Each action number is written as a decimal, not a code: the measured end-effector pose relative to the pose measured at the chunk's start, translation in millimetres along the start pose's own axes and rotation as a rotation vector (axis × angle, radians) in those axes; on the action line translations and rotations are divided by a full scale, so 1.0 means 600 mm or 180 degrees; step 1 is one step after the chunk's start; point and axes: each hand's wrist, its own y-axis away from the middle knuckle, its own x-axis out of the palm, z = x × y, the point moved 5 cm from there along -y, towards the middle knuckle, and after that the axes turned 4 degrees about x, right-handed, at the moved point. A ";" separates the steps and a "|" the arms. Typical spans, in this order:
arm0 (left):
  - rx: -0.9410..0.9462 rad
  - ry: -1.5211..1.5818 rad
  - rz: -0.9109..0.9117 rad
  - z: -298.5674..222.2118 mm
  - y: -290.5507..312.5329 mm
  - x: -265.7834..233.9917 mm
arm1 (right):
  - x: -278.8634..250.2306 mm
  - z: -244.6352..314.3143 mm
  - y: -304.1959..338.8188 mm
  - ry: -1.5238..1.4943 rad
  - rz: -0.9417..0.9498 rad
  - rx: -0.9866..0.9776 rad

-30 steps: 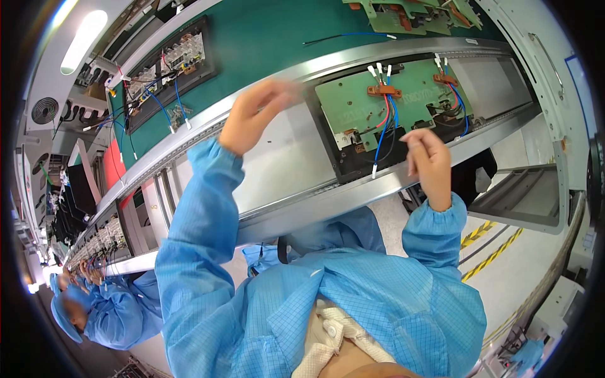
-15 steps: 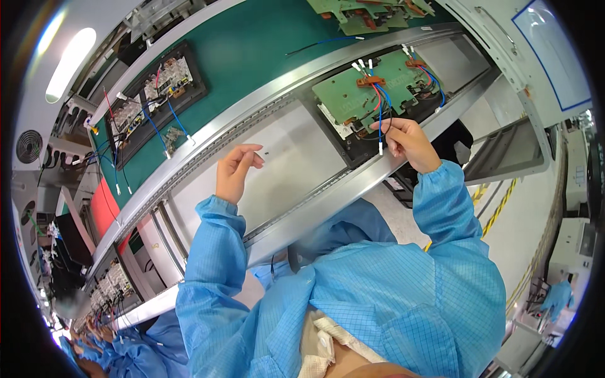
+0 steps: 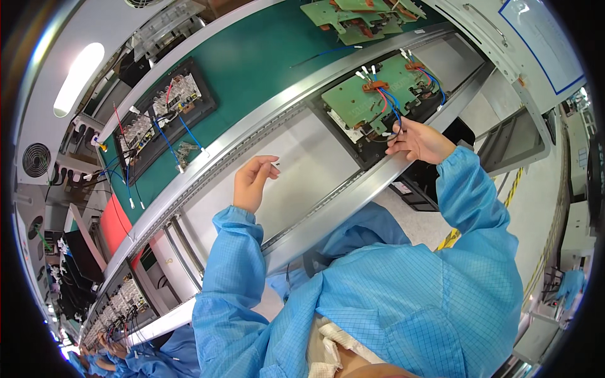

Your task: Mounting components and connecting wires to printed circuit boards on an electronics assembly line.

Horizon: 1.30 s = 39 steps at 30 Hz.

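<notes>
My right hand (image 3: 421, 142) is at the near edge of a black frame that carries a green circuit board (image 3: 356, 104). Its fingertips are closed around blue wires (image 3: 395, 108), which hang from a brown clip (image 3: 376, 87) on the board. A white connector end shows beside the fingers. My left hand (image 3: 254, 181) hovers over the pale conveyor bed (image 3: 302, 170), left of the board. Its fingers are loosely curled and apart, and nothing can be seen in them. A small dark speck shows by its fingertips.
On the green mat (image 3: 246, 69) beyond the metal rail lies a black-framed assembly (image 3: 165, 120) with loose wires. Several green boards (image 3: 365, 19) are piled at the far right. A single blue wire (image 3: 324, 55) rests near the rail. Co-workers' blue sleeves (image 3: 164, 353) show lower left.
The view has shifted slightly. My right hand's fingers have come together on the blue wires, whose hanging connector end now sits up beside them. My left hand stays over the conveyor.
</notes>
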 end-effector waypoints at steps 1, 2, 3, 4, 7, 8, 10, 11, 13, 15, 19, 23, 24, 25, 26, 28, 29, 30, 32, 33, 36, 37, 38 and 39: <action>0.0002 -0.0005 -0.0010 0.001 0.001 -0.001 | -0.011 0.000 -0.009 0.0101 0.0134 0.0030; -0.0020 0.0045 0.0003 0.004 0.001 -0.001 | -0.018 -0.003 -0.015 0.0201 0.0268 0.0059; -0.0042 0.0095 0.0017 0.004 0.001 -0.001 | -0.025 -0.007 -0.021 0.0181 0.0186 -0.0018; -0.0041 0.0092 0.0010 0.003 0.001 -0.001 | -0.025 -0.008 -0.024 0.0186 0.0193 -0.0018; -0.0069 0.0024 -0.0043 -0.001 0.001 -0.003 | -0.035 -0.005 -0.032 0.0311 -0.0209 -0.0299; -0.0063 0.0057 -0.0024 -0.003 0.003 -0.002 | -0.037 -0.008 -0.036 0.0362 -0.0249 -0.0346; -0.0053 0.0096 -0.0002 -0.002 0.006 -0.002 | -0.028 -0.008 -0.036 0.0415 -0.0295 -0.0395; -0.0080 0.0080 -0.0010 0.000 0.008 -0.003 | -0.017 -0.005 -0.032 0.0433 -0.0354 -0.0412; -0.0103 0.0070 -0.0020 0.003 0.009 -0.004 | -0.005 -0.004 -0.021 0.0374 -0.0495 -0.0375; -0.0063 0.0125 -0.0053 0.005 0.010 -0.005 | 0.004 -0.004 0.007 0.0364 -0.0590 -0.0419; -0.0038 0.0045 -0.0078 -0.003 0.009 -0.006 | -0.072 0.025 0.054 0.0862 -0.1212 -0.1404; -0.0006 0.0076 -0.0018 -0.005 0.005 -0.002 | -0.186 0.082 0.090 0.1031 -0.2299 -0.2204; 0.0002 0.0041 -0.0001 -0.007 0.006 -0.002 | -0.188 0.092 0.094 0.1142 -0.2400 -0.1901; 0.0002 0.0043 -0.0008 -0.006 0.006 -0.001 | -0.191 0.096 0.090 0.1148 -0.2395 -0.1901; -0.0022 0.0028 0.0018 -0.006 0.007 0.001 | -0.196 0.089 0.076 0.1047 -0.2210 -0.1444; -0.0043 0.0017 0.0026 -0.004 0.009 0.003 | -0.207 0.081 0.059 0.0960 -0.2009 -0.0992; -0.0050 -0.0042 0.0026 -0.003 0.008 0.002 | -0.219 0.079 0.055 0.0827 -0.1965 -0.0980; -0.0054 -0.0101 0.0024 -0.003 0.008 0.001 | -0.233 0.078 0.051 0.0694 -0.1919 -0.0970; -0.0030 -0.0077 -0.0005 -0.005 0.010 -0.003 | -0.266 0.073 0.037 0.0565 -0.1780 -0.0880; -0.0002 -0.0052 -0.0001 -0.008 0.012 -0.003 | -0.281 0.070 0.027 0.0417 -0.1667 -0.0791; -0.0075 -0.0026 0.0022 -0.002 0.012 -0.001 | -0.285 0.075 0.001 -0.0047 -0.0835 -0.1008; -0.0081 -0.0030 -0.0001 -0.002 0.015 -0.001 | -0.269 0.076 -0.004 -0.0039 -0.0815 -0.0998; -0.0081 -0.0034 0.0007 -0.003 0.017 0.000 | -0.253 0.079 -0.008 -0.0201 -0.0884 -0.1147; -0.0081 -0.0038 0.0016 -0.004 0.019 0.001 | -0.243 0.082 -0.010 -0.0365 -0.0953 -0.1295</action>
